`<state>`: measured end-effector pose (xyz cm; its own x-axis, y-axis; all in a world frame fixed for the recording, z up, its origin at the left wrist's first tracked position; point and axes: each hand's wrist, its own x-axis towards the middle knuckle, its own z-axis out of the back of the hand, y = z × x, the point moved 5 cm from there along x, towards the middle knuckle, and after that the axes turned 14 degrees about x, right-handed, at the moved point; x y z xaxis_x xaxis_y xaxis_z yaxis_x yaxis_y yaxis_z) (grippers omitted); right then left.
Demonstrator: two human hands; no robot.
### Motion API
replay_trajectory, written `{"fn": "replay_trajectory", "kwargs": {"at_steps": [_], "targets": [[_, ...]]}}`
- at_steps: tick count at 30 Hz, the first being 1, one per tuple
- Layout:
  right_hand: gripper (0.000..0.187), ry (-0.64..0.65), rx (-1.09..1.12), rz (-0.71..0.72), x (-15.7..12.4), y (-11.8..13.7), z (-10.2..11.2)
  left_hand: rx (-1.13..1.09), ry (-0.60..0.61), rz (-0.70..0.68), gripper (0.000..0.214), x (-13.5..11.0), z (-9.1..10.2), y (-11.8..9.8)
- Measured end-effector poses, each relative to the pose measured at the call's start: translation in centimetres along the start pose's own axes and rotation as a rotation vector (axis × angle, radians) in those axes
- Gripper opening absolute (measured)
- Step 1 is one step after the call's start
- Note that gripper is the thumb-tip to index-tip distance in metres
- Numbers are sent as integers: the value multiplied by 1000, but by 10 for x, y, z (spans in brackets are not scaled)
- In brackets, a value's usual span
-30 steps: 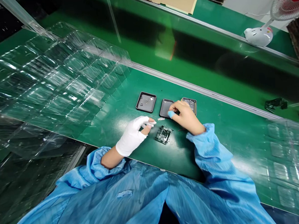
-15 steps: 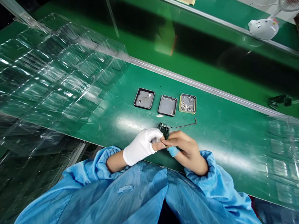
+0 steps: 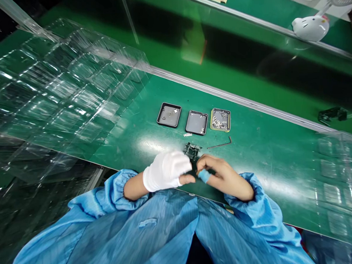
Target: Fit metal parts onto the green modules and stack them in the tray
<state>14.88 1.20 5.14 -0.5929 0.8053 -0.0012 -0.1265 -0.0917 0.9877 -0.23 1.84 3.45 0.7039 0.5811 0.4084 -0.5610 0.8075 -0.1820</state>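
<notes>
Head view: my left hand (image 3: 166,171) and right hand (image 3: 221,176) both clamp the dark assembly (image 3: 192,150) at the bench's (image 3: 270,159) front edge; fitting judged unfinished, hex key (image 3: 220,145) lying untouched.

Three shallow trays sit in a row on the green bench (image 3: 270,151): two grey trays (image 3: 165,119) and a third tray (image 3: 220,110) holding small silver bits. A hex key (image 3: 220,145) lies near them. Clear blister trays (image 3: 60,86) are piled at the left, and a white cat-shaped fan base (image 3: 310,28) stands far back.
</notes>
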Motion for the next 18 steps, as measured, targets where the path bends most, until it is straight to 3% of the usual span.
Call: {"fn": "replay_trajectory", "kwargs": {"at_steps": [3, 5, 9, 12, 18], "targets": [[9, -248, -123, 61, 4, -6, 19, -198, 47, 280, 61, 1, -18, 23], [10, -309, -215, 91, 7, -14, 21, -307, 124, 332, 63, 2, -34, 27], [9, -277, -362, 137, 13, -26, 12, -410, 93, 374, 45, 4, -45, 24], [10, -269, -432, 145, 12, -29, 7, -350, 41, 352, 43, 6, -40, 18], [17, -224, -606, 97, 8, -34, 4, -201, 78, 323, 41, 10, -31, 11]]}}
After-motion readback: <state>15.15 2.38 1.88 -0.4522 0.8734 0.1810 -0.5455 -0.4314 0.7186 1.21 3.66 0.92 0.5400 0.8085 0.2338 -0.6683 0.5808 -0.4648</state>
